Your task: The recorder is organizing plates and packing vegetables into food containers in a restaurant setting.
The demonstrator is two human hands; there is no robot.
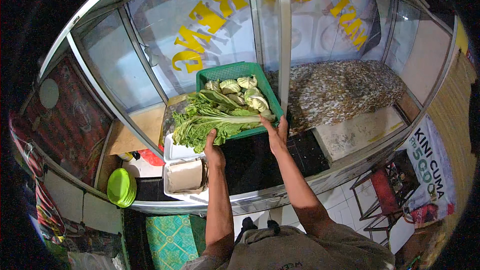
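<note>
A green plastic basket (pixel 245 68) with mesh walls is held in front of me inside a glass display case. Several pale cabbages (pixel 230 86) fill its far part. Long leafy greens (pixel 210 123) lie across the near side, their leaves hanging over the left edge and their white stalks pointing right. My right hand (pixel 278 135) grips the basket's near right corner, its thumb at the stalk ends. My left hand (pixel 215 153) holds the near left side, thumb up against the leaves; its fingers and that part of the rim are hidden.
Below the leaves stands an open white foam box (pixel 180 197) holding brown paper sheets (pixel 184 176). Stacked lime-green plates (pixel 120 187) sit at left, near a red plastic bag (pixel 152 156). A metal post (pixel 284 45) rises beside the basket; a pebble-patterned ledge (pixel 341 90) extends right.
</note>
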